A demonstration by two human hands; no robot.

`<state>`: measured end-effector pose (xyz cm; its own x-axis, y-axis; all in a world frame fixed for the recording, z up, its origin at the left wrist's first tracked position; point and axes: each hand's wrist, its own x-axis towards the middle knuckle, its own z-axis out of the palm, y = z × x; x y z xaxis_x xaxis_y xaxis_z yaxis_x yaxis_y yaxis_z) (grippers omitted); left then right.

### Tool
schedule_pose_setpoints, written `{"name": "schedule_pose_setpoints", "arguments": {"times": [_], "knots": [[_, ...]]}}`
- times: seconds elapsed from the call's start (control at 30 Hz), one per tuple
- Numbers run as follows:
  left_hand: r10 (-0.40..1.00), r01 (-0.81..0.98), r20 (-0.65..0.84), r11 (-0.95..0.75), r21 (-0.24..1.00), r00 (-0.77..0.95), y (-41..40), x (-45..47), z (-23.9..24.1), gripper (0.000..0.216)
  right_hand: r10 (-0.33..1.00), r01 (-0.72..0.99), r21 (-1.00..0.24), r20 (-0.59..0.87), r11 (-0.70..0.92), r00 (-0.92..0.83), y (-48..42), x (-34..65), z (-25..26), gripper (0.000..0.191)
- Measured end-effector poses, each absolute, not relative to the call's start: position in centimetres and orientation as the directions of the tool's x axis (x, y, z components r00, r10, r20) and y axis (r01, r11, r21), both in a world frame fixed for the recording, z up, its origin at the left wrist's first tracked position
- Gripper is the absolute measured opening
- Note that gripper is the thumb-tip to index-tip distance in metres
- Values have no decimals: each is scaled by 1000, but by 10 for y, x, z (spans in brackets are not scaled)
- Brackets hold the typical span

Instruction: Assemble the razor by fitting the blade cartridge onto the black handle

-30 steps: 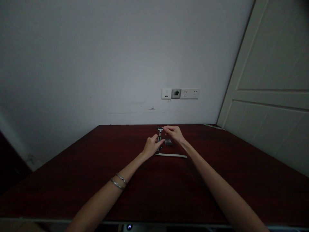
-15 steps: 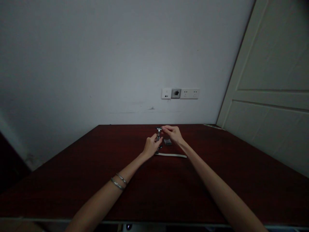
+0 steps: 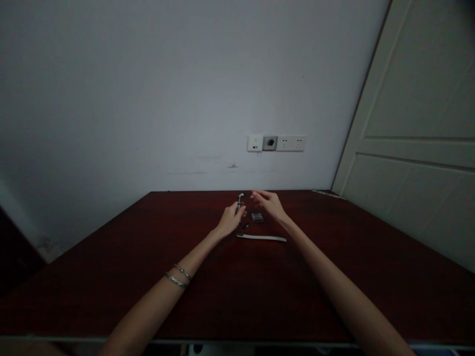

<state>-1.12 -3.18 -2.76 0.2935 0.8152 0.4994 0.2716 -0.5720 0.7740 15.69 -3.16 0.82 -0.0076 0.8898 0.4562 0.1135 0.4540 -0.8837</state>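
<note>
My left hand point(image 3: 232, 219) is closed around the handle of a safety razor point(image 3: 239, 201), which stands upright with its head tilted above my fingers. Just right of the razor head, my right hand point(image 3: 270, 203) hovers apart from it, fingers loosely spread and holding nothing I can see. Between and below the hands lies a small clear-and-dark flat case point(image 3: 257, 217). A small black piece point(image 3: 245, 225) rests by my left hand. Closer to me, a thin white strip point(image 3: 263, 238) with a dark left end lies across the table.
The dark red table point(image 3: 237, 291) runs back to a pale wall bearing a row of sockets point(image 3: 291, 143). A white panelled door point(image 3: 415, 173) stands along the right side. Another thin light strip point(image 3: 328, 194) lies at the far right corner.
My right hand has let go of the razor head and drawn slightly away. The razor has shifted a little left in my left hand, its head turned. The black piece shows more clearly.
</note>
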Motion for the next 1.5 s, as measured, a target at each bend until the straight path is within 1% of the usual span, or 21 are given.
{"name": "schedule_pose_setpoints", "arguments": {"times": [0.13, 0.23, 0.3, 0.4, 0.5, 0.57, 0.6, 0.67, 0.73, 0.8, 0.83, 0.87, 0.93, 1.03, 1.13, 1.27, 1.4, 1.5], "knots": [[894, 106, 387, -418, 902, 225, -21, -13, -26, 30, 907, 222, -879, 412, 421, -86, -39, 158, 2, 42], [926, 1, 308, -316, 949, 219, -19, -15, -25, 34, 918, 358, -850, 318, 387, -239, -47, 153, -6, 40], [939, -60, 243, -236, 970, 243, -20, -16, -24, 38, 906, 440, -804, 274, 400, -323, -53, 146, -12, 39], [947, -132, 170, -139, 981, 271, -23, -14, -24, 39, 882, 541, -702, 305, 463, -360, -58, 136, -15, 35], [951, -145, 136, -99, 984, 276, -21, -10, -26, 36, 857, 640, -571, 377, 514, -352, -59, 128, -15, 30], [955, -90, 141, -122, 988, 261, -18, -9, -28, 34, 844, 685, -502, 398, 528, -359, -58, 125, -14, 27], [956, -34, 158, -154, 987, 246, -15, -9, -29, 33, 841, 698, -479, 397, 532, -368, -56, 123, -14, 25], [955, 144, 207, -240, 960, 211, -10, -15, -29, 32, 852, 728, -455, 376, 512, -365, -52, 121, -14, 24], [953, 390, 234, -293, 873, 194, -3, -26, -25, 36, 882, 773, -440, 339, 456, -327, -46, 118, -16, 23], [963, 631, 201, -270, 727, 181, 3, -41, -20, 38, 922, 825, -428, 279, 370, -269, -38, 114, -19, 24], [970, 694, 168, -245, 677, 178, 7, -48, -18, 39, 938, 845, -420, 245, 332, -247, -34, 111, -21, 24], [974, 721, 145, -227, 655, 176, 10, -54, -15, 39, 948, 858, -411, 214, 307, -237, -31, 109, -23, 23], [975, 728, 136, -223, 648, 178, 16, -63, -12, 40, 954, 871, -393, 174, 296, -245, -25, 105, -26, 23], [968, 717, 177, -251, 650, 178, 23, -67, -9, 42, 949, 877, -364, 158, 314, -274, -21, 100, -31, 24], [963, 710, 207, -269, 650, 175, 28, -65, -9, 42, 956, 897, -334, 147, 289, -253, -19, 99, -36, 30], [951, 686, 245, -307, 660, 190, 28, -60, -7, 39, 963, 920, -284, 95, 271, -254, -17, 100, -40, 35], [938, 681, 257, -347, 645, 234, 25, -55, -5, 37, 959, 925, -253, 79, 285, -274, -17, 98, -44, 36], [914, 657, 250, -403, 637, 318, 23, -50, -5, 35, 951, 918, -250, 83, 308, -297, -20, 97, -43, 34]]}}
